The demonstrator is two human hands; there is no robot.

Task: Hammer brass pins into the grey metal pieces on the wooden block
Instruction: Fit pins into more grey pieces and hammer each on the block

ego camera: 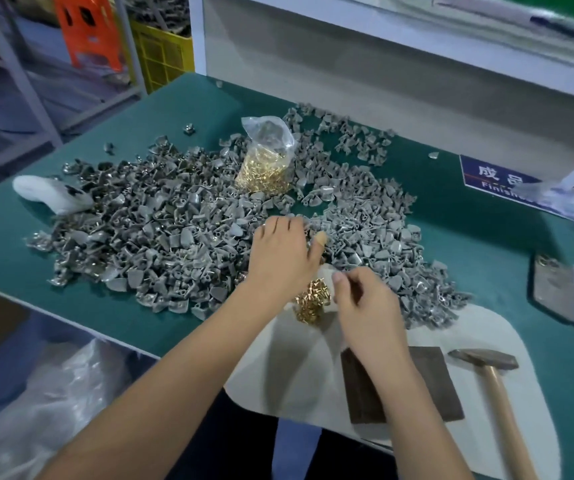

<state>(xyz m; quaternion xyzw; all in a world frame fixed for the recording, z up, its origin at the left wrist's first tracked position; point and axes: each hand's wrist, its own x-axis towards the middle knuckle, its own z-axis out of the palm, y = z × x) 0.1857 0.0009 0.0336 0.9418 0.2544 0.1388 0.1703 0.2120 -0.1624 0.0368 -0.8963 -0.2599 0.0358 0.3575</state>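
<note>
I judge the job barely begun: the wooden block point(401, 386) lies bare on the white mat point(507, 341), and the hammer point(496, 386) rests untouched beside it. My left hand point(280, 252) reaches flat-fingered into the heap of grey metal pieces point(160, 237); I cannot tell whether it has caught one. My right hand point(365, 303) curls just beside the loose brass pins point(311, 301), seemingly pinching one, though blur hides it. The bag of pins point(266, 161) stands upright amid the heap. Seating and hammering all remain.

Matt grey metal pieces point(160, 233), shiny brass pins point(311, 301) (clear plastic bag point(270, 133)), wooden-handled hammer point(496, 389).
</note>
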